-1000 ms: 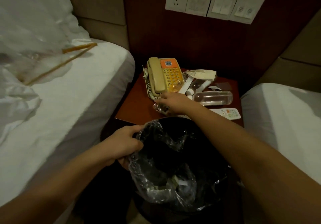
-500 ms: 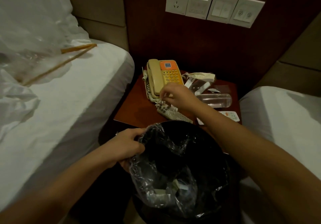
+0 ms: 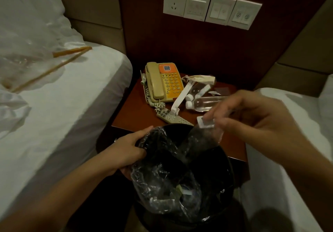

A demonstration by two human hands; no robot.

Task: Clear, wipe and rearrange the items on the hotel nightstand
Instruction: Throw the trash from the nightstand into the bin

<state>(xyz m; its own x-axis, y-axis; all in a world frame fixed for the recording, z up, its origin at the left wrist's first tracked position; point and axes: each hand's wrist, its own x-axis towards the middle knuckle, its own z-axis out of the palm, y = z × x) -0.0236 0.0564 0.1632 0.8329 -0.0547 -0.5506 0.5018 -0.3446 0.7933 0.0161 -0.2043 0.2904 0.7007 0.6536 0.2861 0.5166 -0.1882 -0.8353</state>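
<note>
My left hand (image 3: 129, 149) grips the near left rim of a black bin (image 3: 221, 168) lined with a clear plastic bag, held in front of the red-brown nightstand (image 3: 131, 116). My right hand (image 3: 252, 112) pinches a clear plastic wrapper with a small white label (image 3: 206, 124) above the bin's far rim. On the nightstand lie a beige and orange telephone (image 3: 163, 82), a grey remote (image 3: 169, 117), two clear plastic bottles (image 3: 205, 103) on their sides, white paper strips (image 3: 182, 96) and torn paper wrappers (image 3: 200, 78).
White beds flank the nightstand, one at the left (image 3: 59, 105) and one at the right (image 3: 288, 159). A clear bag with wooden chopsticks (image 3: 68, 54) lies on the left bed. Wall switches and a socket (image 3: 210, 8) sit above. Scraps lie at the bin's bottom.
My right hand has lifted off the nightstand beside the telephone and come back toward the bin, now pinching the clear wrapper. The grey remote lies uncovered. My left hand still holds the bin rim.
</note>
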